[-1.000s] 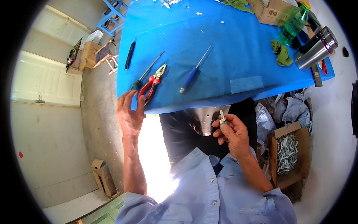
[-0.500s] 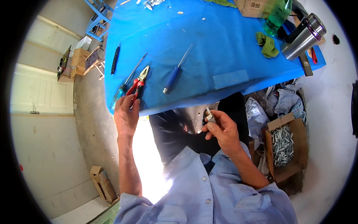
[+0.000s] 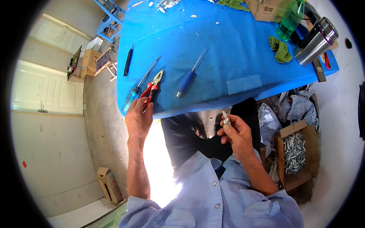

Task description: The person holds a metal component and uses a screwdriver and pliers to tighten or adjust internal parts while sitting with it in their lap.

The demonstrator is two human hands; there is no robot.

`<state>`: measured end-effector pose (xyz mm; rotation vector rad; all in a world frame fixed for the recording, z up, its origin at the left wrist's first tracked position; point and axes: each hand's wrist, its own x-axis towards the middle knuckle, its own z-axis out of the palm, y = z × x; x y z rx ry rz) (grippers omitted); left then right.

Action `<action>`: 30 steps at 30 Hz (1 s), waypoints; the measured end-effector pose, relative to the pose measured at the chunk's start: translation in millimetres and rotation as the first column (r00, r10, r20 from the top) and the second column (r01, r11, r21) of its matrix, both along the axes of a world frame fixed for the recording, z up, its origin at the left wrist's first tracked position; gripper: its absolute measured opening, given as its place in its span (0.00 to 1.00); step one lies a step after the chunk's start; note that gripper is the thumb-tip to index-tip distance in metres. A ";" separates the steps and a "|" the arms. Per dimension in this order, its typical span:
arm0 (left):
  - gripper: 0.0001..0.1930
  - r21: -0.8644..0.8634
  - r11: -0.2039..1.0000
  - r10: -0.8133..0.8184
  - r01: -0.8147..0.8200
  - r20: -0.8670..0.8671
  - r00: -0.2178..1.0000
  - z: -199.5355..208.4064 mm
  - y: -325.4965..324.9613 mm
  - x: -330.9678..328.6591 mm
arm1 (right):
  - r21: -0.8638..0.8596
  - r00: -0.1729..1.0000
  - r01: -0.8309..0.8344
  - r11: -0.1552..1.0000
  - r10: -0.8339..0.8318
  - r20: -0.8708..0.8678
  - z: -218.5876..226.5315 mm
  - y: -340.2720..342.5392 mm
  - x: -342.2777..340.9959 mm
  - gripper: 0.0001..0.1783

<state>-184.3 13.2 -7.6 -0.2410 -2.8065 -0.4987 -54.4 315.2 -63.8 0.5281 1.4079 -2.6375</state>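
Beside the teal screwdriver [image 3: 133,94], my left hand [image 3: 138,121] meets red pliers [image 3: 154,85], grip unclear; my right hand [image 3: 238,136] pinches a pale piece [image 3: 227,120].

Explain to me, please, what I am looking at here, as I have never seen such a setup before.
No robot is at work: the view comes from a fisheye camera on a person's head, looking down, so straight edges bend. The left hand is at the handles of red-handled combination pliers; how firmly it grips is unclear. The right hand pinches a small pale part. On the blue-covered table also lie a teal-handled screwdriver, a blue-handled screwdriver, a slim black tool and a green cloth. Toward the right stand a green bottle and a steel flask.
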 end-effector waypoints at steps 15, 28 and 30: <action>0.10 0.865 0.468 -0.210 -0.182 0.309 0.927 41.4 18.3 58.0 | -0.106 0.999 0.023 0.994 -0.020 0.025 -1.1 5.6 -1.7 0.15; 0.10 0.694 0.692 -0.483 0.198 0.242 0.841 0.9 135.5 163.1 | -0.513 0.960 0.269 0.815 -0.183 0.212 13.5 -30.7 -6.2 0.12; 0.14 0.711 0.687 -0.445 0.149 0.250 0.860 4.2 139.3 163.7 | -0.443 0.963 0.266 0.856 -0.218 0.157 19.2 -30.4 -6.0 0.11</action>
